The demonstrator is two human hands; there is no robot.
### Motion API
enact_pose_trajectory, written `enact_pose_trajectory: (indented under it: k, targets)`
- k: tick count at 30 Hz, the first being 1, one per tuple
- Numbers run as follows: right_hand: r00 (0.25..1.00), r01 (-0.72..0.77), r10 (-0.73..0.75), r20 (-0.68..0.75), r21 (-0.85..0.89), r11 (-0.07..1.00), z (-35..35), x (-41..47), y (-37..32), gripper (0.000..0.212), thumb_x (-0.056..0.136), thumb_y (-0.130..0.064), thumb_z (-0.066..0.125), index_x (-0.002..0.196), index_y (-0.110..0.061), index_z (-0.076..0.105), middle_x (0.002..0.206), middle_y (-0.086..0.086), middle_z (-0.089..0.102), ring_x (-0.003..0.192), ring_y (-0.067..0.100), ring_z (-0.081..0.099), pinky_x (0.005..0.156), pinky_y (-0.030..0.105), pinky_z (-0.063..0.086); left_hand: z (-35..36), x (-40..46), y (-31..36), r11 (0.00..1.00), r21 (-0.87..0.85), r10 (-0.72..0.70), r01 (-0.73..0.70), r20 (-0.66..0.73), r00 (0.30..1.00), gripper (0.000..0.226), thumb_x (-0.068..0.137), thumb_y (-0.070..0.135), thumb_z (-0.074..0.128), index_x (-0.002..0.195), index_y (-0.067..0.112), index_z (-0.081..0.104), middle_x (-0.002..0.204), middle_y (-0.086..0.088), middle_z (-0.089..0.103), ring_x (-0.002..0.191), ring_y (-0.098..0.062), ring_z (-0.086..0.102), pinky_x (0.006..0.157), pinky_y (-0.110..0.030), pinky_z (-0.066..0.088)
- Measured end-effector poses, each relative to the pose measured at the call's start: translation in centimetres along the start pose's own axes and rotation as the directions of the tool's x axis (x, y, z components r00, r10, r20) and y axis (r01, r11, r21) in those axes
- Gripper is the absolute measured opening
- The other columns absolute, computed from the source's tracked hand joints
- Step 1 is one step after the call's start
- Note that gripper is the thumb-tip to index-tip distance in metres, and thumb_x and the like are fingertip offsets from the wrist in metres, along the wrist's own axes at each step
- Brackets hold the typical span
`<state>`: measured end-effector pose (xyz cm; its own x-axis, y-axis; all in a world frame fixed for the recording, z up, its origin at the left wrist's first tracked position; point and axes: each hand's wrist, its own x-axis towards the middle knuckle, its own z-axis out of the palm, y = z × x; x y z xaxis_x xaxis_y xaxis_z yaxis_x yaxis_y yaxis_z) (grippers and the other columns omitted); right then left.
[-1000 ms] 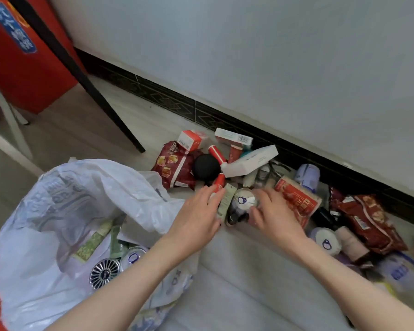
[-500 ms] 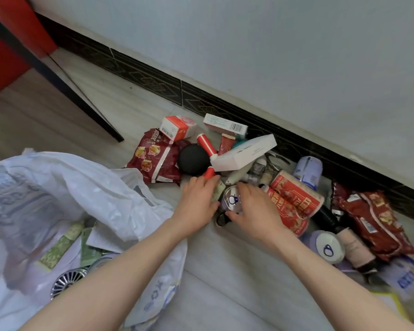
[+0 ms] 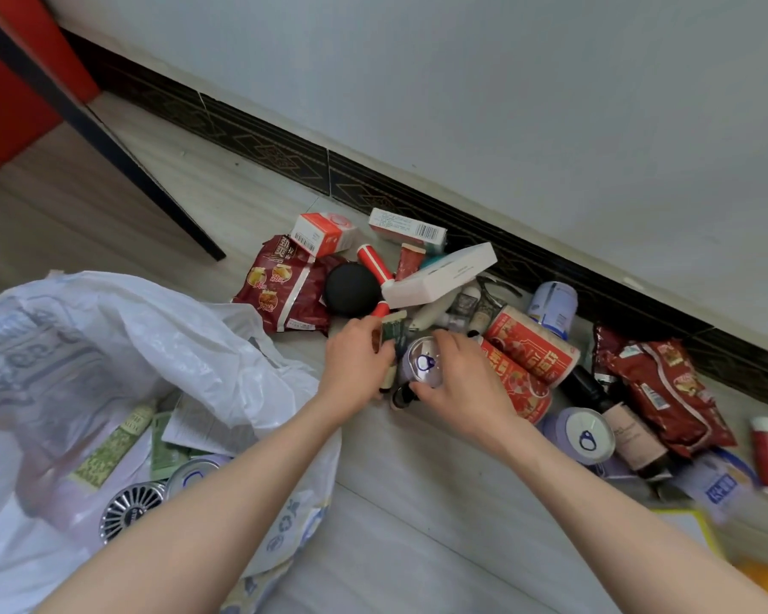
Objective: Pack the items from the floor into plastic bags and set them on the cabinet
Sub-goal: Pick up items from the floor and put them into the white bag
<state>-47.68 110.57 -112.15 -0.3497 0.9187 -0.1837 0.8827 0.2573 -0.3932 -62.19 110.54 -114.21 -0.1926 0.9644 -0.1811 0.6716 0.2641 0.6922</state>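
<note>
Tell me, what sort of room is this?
Probably a room in a home, though I can't be sure: a pale plank floor, a plain wall with a dark patterned skirting, and household snacks, cans and toiletries piled beside a white plastic bag.

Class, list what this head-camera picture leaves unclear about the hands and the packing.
- Left hand: covers most of the green packet; grip unclear.
- Right hand: hides the purple can's side.
- Plastic bag: cut off by the left edge.
- Blue-labelled item: blurred, unreadable.
- Cabinet: not in view.
</note>
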Motion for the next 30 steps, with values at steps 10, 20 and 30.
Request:
enact_pose_trajectory:
  k: [10, 20, 30]
  targets:
    - [0.963, 0.013, 0.034, -0.268, 0.172, 0.985, -4.2, -2.7, -3.2, 0.058, 0.067, -0.028, 0.073, 0.117, -0.006, 0.051, 0.111, 0.01, 0.052, 0.103, 0.024, 0.044, 0.081, 0.017, 0.026, -8.9, -3.9, 2.0, 0.9, -0.43, -0.039, -0.074, -0.247, 0.968, 0.016, 0.086, 0.01, 0.056, 0.097, 0.021, 0.056, 0.094, 0.005, 0.062, 0.084, 0.0, 0.058, 0.07, -0.007, 0.045]
    - [0.931, 0.347, -0.289, -0.224, 0.292, 0.891, -3.5, -4.4, -16.3, 0.061, 0.064, -0.044, 0.061, 0.114, -0.009, 0.052, 0.108, 0.002, 0.055, 0.1, 0.017, 0.048, 0.086, 0.021, 0.037, -19.9, -12.9, -7.7, 0.924, -0.353, -0.293, 0.149, -0.403, 0.867, 0.012, 0.084, 0.009, 0.059, 0.093, 0.016, 0.057, 0.081, 0.004, 0.063, 0.075, 0.001, 0.058, 0.065, -0.016, 0.045]
    - [0.82, 0.539, -0.562, 0.114, 0.179, 0.823, 2.0, -1.9, -23.1, 0.065, 0.078, -0.037, 0.067, 0.131, -0.011, 0.04, 0.13, 0.005, 0.046, 0.121, 0.018, 0.038, 0.098, 0.024, 0.033, -20.4, -16.0, -18.0, 0.944, 0.285, -0.084, 0.165, -0.276, 0.958, 0.008, 0.078, 0.007, 0.064, 0.086, 0.006, 0.063, 0.074, -0.01, 0.063, 0.073, -0.03, 0.059, 0.071, -0.038, 0.046]
